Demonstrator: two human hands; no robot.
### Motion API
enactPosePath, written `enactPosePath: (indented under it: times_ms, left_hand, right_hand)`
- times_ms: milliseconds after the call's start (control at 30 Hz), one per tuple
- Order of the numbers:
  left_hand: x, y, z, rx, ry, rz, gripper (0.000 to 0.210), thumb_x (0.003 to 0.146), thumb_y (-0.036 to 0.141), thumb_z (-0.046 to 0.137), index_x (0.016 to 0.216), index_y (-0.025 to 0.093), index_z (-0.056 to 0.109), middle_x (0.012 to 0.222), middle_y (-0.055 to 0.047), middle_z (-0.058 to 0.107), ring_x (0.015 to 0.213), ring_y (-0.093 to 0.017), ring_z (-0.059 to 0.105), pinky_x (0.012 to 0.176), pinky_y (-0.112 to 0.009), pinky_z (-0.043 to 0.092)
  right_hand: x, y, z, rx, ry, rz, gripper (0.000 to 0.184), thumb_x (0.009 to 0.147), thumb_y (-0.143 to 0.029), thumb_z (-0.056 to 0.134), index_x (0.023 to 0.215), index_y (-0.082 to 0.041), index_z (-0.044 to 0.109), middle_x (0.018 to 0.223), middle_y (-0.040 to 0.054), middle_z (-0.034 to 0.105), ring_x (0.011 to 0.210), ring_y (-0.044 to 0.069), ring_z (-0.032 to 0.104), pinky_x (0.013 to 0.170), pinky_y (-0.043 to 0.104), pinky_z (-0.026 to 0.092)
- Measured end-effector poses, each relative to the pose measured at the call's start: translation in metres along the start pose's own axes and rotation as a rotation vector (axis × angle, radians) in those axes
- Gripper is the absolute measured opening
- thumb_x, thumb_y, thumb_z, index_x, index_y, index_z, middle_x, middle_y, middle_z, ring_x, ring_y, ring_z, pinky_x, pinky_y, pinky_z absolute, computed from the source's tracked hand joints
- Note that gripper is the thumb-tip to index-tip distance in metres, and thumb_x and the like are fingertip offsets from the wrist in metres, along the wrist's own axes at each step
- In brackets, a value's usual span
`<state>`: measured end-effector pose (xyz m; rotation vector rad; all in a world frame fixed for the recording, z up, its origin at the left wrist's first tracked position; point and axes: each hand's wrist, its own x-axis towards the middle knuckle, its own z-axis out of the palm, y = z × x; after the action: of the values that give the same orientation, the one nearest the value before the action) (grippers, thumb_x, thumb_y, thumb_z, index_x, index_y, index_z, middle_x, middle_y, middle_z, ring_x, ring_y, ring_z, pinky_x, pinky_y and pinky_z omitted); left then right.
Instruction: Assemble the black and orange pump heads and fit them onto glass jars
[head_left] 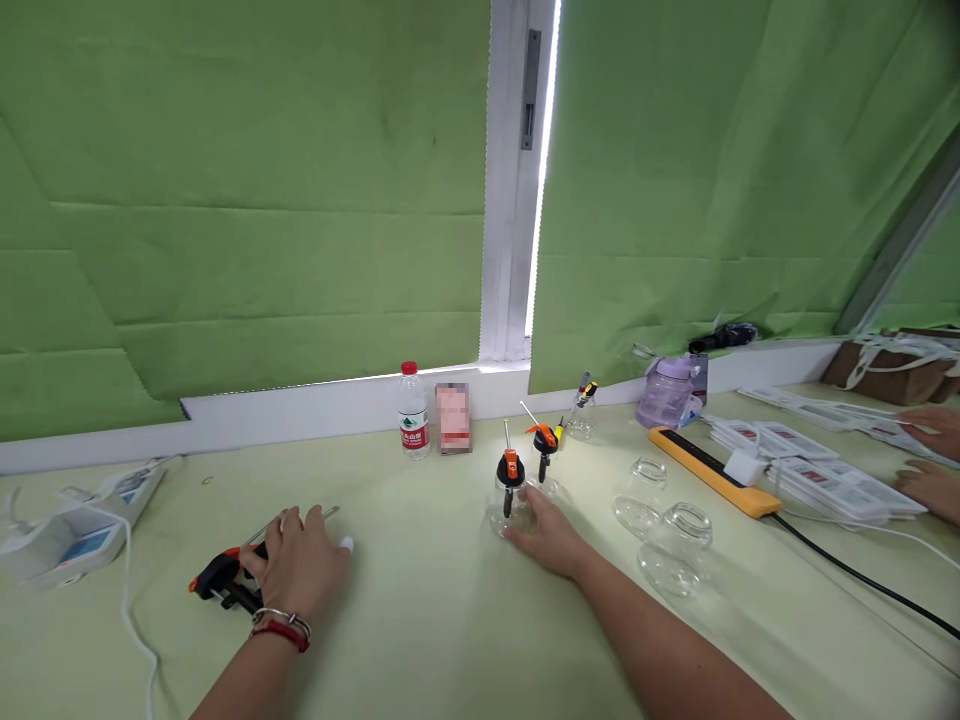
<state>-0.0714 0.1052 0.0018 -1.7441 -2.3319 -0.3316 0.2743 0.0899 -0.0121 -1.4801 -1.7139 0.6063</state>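
My left hand curls closed over a black-and-orange clamp-like tool lying on the table; its thin metal rod sticks out beyond my fingers. My right hand is closed around the side of a clear glass jar. In that jar's mouth stands a similar black-and-orange tool, metal rod upward. Just behind it, another such tool, its rod tilted left, stands in a second glass jar. My fingertips on the jar are partly hidden.
Two more glass jars stand to the right. Behind are a water bottle, a pink box, a small jar of screwdrivers and a purple bottle. An orange power strip and white strip trail cables. Another person's hands are far right.
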Motion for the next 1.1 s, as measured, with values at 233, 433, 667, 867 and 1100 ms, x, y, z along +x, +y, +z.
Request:
enactPosePath:
  times_ms: [233, 433, 667, 867, 1100]
  left_hand:
    - [-0.002, -0.004, 0.004, 0.011, -0.15, 0.082, 0.038, 0.075, 0.039, 0.045, 0.103, 0.018, 0.059, 0.111, -0.017, 0.057, 0.114, -0.037, 0.041, 0.086, -0.063, 0.024]
    - [-0.009, 0.007, -0.005, 0.012, -0.133, 0.136, 0.033, 0.073, 0.038, 0.047, 0.095, 0.017, 0.061, 0.111, -0.016, 0.056, 0.112, -0.034, 0.043, 0.086, -0.053, 0.03]
    - [-0.026, 0.025, -0.01, -0.037, -0.137, 0.23, 0.041, 0.075, 0.034, 0.048, 0.109, 0.015, 0.06, 0.132, -0.017, 0.045, 0.124, -0.033, 0.034, 0.088, -0.047, 0.034]
    - [-0.037, 0.034, -0.014, -0.108, -0.139, 0.301, 0.043, 0.076, 0.032, 0.048, 0.115, 0.017, 0.058, 0.133, -0.015, 0.046, 0.124, -0.03, 0.035, 0.091, -0.043, 0.037]
    - [-0.036, 0.031, -0.015, -0.166, -0.062, 0.286, 0.039, 0.08, 0.027, 0.043, 0.114, 0.017, 0.057, 0.134, -0.011, 0.045, 0.118, -0.027, 0.042, 0.082, -0.035, 0.044]
  right_hand:
    - [0.01, 0.025, 0.004, 0.045, 0.045, 0.02, 0.05, 0.067, -0.038, 0.066, 0.113, -0.02, 0.056, 0.121, 0.0085, 0.056, 0.116, 0.027, 0.049, 0.097, 0.04, 0.04]
    - [0.016, 0.037, 0.009, -0.144, 0.173, 0.082, 0.065, 0.067, -0.041, 0.064, 0.125, -0.015, 0.049, 0.135, 0.013, 0.045, 0.129, 0.03, 0.036, 0.107, 0.044, 0.03]
    - [0.017, 0.038, 0.004, -0.229, 0.211, 0.102, 0.064, 0.071, -0.043, 0.06, 0.127, -0.012, 0.048, 0.134, 0.0141, 0.045, 0.126, 0.03, 0.038, 0.105, 0.043, 0.033]
    - [0.018, 0.043, 0.003, -0.226, 0.24, 0.115, 0.063, 0.074, -0.043, 0.057, 0.128, -0.013, 0.045, 0.134, 0.0142, 0.043, 0.127, 0.029, 0.037, 0.104, 0.042, 0.033]
    - [0.018, 0.048, 0.003, -0.245, 0.298, 0.109, 0.061, 0.075, -0.041, 0.053, 0.128, -0.013, 0.043, 0.131, 0.0147, 0.045, 0.123, 0.029, 0.039, 0.102, 0.043, 0.034]
